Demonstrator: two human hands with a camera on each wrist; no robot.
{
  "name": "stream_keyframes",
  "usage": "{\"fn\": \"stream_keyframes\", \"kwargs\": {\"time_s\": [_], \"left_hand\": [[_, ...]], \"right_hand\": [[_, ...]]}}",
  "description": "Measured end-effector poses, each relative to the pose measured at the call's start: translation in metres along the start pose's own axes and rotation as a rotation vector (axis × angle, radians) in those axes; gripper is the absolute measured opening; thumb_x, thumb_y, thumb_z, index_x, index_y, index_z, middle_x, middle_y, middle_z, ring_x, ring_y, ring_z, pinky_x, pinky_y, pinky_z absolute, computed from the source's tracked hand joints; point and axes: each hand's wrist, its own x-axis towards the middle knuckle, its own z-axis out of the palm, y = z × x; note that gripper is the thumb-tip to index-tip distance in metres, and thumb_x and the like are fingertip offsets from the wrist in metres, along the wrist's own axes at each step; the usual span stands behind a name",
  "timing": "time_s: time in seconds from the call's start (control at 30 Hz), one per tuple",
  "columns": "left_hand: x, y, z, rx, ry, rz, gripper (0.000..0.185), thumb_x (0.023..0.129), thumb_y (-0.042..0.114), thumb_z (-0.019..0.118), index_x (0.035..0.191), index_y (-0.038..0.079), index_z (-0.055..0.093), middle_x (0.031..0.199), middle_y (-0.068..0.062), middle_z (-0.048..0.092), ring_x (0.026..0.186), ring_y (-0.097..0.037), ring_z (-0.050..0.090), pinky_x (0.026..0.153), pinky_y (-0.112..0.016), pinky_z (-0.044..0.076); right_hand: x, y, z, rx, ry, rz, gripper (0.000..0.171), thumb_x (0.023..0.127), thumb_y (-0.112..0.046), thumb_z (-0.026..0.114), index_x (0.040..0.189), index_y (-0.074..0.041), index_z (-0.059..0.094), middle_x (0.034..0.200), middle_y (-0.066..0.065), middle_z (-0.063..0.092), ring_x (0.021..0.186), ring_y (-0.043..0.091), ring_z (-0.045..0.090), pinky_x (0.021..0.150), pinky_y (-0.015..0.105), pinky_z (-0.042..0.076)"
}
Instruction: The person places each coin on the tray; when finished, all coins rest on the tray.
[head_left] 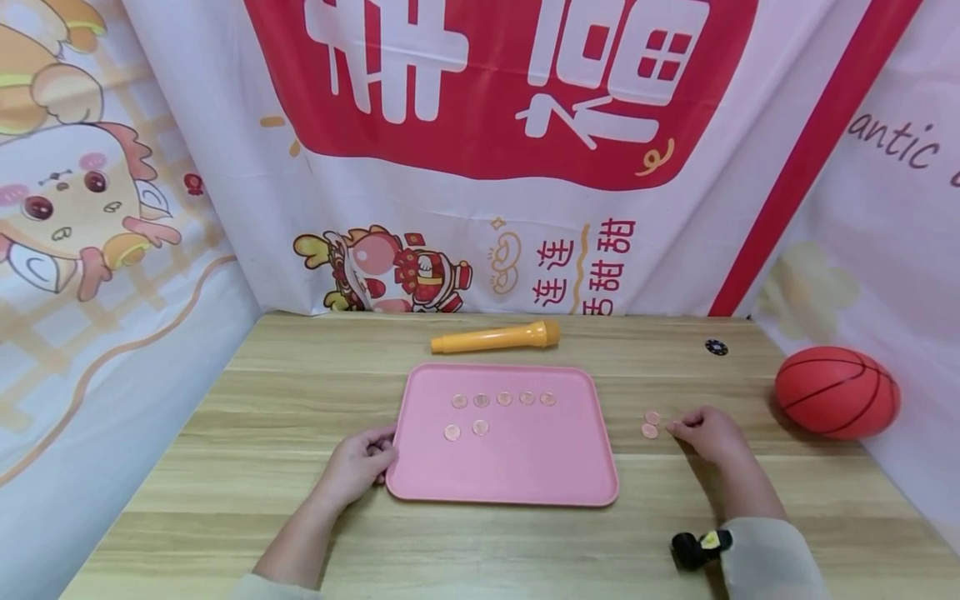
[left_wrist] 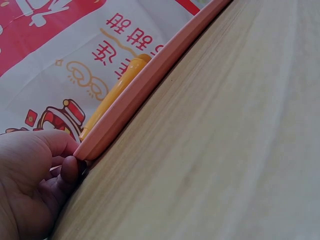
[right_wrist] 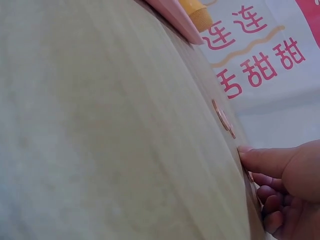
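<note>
We are steadying the pink tray (head_left: pixel 510 467) with our left hand (head_left: pixel 358 465), fingers curled against its left edge on the tabletop (head_left: pixel 225 467); seven coins (head_left: pixel 504 399) are already lying in the tray, five in a row and two below; our right hand (head_left: pixel 708 433), fingers curled, is touching the two coins (head_left: pixel 651 424) left on the tabletop, so most seems done.

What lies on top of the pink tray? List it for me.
Seven small round coins lie on the pink tray: five in a back row, two in front. The left hand touches its left edge. What is under the tray cannot be seen.
</note>
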Motion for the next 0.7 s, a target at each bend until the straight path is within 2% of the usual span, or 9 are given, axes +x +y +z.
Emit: {"fn": "stream_keyframes", "kwargs": {"time_s": [0.1, 0.23, 0.37, 0.5, 0.6, 0.7], "left_hand": [[0.0, 0.0, 0.0, 0.003, -0.001, -0.001, 0.046, 0.087, 0.002, 0.061, 0.132, -0.008, 0.056, 0.088, -0.009, 0.06, 0.062, -0.008, 0.053, 0.053, -0.019, 0.048], [0.0, 0.001, 0.0, 0.006, -0.001, -0.002, 0.046, 0.087, 0.002, 0.061, 0.131, -0.008, 0.056, 0.088, -0.009, 0.06, 0.062, -0.008, 0.053, 0.053, -0.019, 0.049], [0.0, 0.001, 0.0, 0.006, -0.003, 0.005, 0.046, 0.087, 0.001, 0.061, 0.131, -0.008, 0.056, 0.088, -0.009, 0.06, 0.062, -0.008, 0.053, 0.053, -0.019, 0.049], [-0.001, 0.001, 0.0, 0.008, -0.005, 0.004, 0.046, 0.087, 0.001, 0.061, 0.132, -0.008, 0.056, 0.088, -0.009, 0.06, 0.062, -0.008, 0.053, 0.053, -0.019, 0.049], [-0.001, 0.002, 0.0, 0.01, -0.004, 0.002, 0.046, 0.087, 0.001, 0.061, 0.132, -0.008, 0.056, 0.088, -0.009, 0.06, 0.062, -0.008, 0.053, 0.053, -0.019, 0.049], [-0.001, 0.002, 0.0, 0.011, -0.003, 0.001, 0.046, 0.087, 0.002, 0.061, 0.132, -0.008, 0.056, 0.089, -0.009, 0.061, 0.063, -0.008, 0.053, 0.053, -0.019, 0.05]], "right_hand": [[0.0, -0.001, -0.001, -0.019, -0.001, -0.012, 0.045, 0.093, -0.035, 0.063, 0.108, 0.008, 0.056, 0.101, 0.022, 0.057, 0.093, 0.034, 0.052, 0.082, 0.045, 0.045], [-0.001, 0.002, 0.001, -0.006, 0.033, -0.06, 0.044, 0.092, -0.033, 0.064, 0.108, 0.008, 0.054, 0.098, 0.02, 0.057, 0.09, 0.032, 0.053, 0.077, 0.039, 0.045], [-0.002, 0.006, 0.007, 0.046, 0.095, -0.117, 0.038, 0.091, -0.03, 0.067, 0.105, 0.003, 0.053, 0.092, 0.014, 0.056, 0.083, 0.026, 0.053, 0.066, 0.03, 0.042], [-0.005, 0.008, 0.011, 0.098, 0.147, -0.138, 0.035, 0.091, -0.028, 0.067, 0.103, 0.002, 0.054, 0.086, 0.01, 0.057, 0.075, 0.018, 0.053, 0.061, 0.027, 0.043], [-0.007, 0.005, 0.013, 0.186, 0.142, -0.13, 0.037, 0.093, -0.027, 0.066, 0.112, 0.003, 0.056, 0.088, 0.008, 0.064, 0.073, 0.009, 0.057, 0.062, 0.023, 0.049], [-0.012, -0.003, 0.016, 0.327, 0.094, -0.129, 0.042, 0.095, -0.024, 0.063, 0.125, 0.004, 0.054, 0.096, 0.008, 0.068, 0.075, 0.002, 0.063, 0.067, 0.02, 0.056]]}}
